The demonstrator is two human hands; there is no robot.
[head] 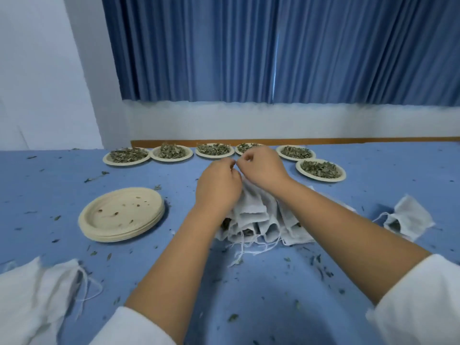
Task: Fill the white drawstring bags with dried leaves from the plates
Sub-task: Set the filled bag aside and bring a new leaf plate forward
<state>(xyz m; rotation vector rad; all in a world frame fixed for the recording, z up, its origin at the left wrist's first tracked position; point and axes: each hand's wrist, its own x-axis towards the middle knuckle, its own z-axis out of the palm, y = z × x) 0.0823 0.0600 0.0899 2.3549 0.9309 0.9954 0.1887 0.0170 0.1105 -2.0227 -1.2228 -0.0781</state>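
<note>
My left hand (219, 188) and my right hand (261, 168) meet over the middle of the blue table, fingers curled, fingertips almost touching. Each pinches the far top edge of a white drawstring bag (251, 195); the exact pinch point is hidden behind the hands. That bag lies on a heap of white bags (258, 225) whose strings trail toward me; dark leaves show in some mouths. Several plates of dried green leaves line the back, among them one at the far left (127, 155) and one at the right (321, 169).
A stack of empty paper plates (119, 217) sits left of the hands. One white bag holding leaves (408, 220) lies at the right. More white bags (37, 295) lie at the near left. Leaf crumbs litter the blue table (249, 307). A blue curtain hangs behind.
</note>
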